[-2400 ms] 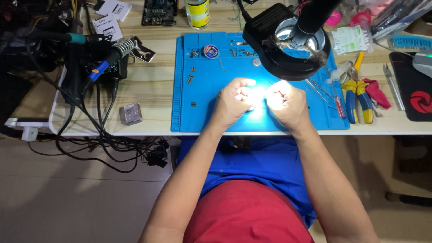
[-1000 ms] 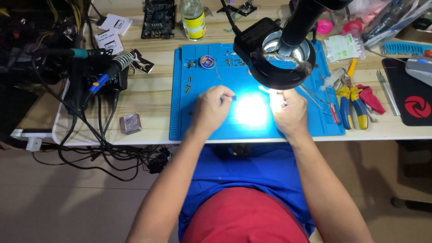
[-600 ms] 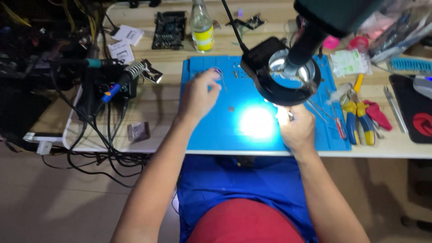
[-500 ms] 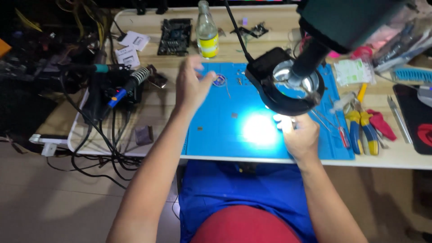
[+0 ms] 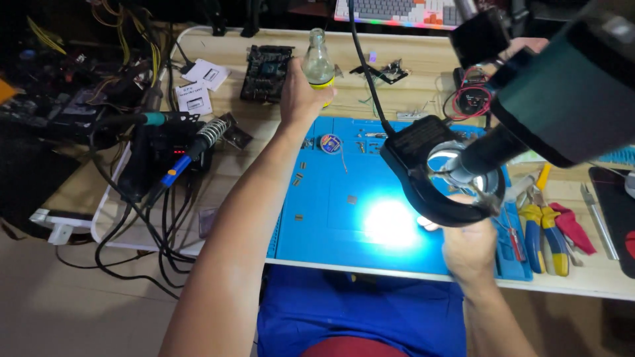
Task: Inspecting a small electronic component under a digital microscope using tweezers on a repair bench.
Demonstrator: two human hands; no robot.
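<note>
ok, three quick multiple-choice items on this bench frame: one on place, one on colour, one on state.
1. Where does the glass bottle stand?
A. on the blue mat
B. on the wooden desk beyond the mat
C. on the floor

2. What colour is the work mat?
A. blue
B. green
C. grey

3. What is the left hand doing?
A. lying flat on the mat
B. gripping pliers
C. closing around the bottle

Answers: 1 B, it stands past the mat's far edge; 2 A, the mat is bright blue; 3 C, the fingers wrap the bottle's body.

Left hand (image 5: 299, 99) now around bottle (image 5: 318, 63)
</note>
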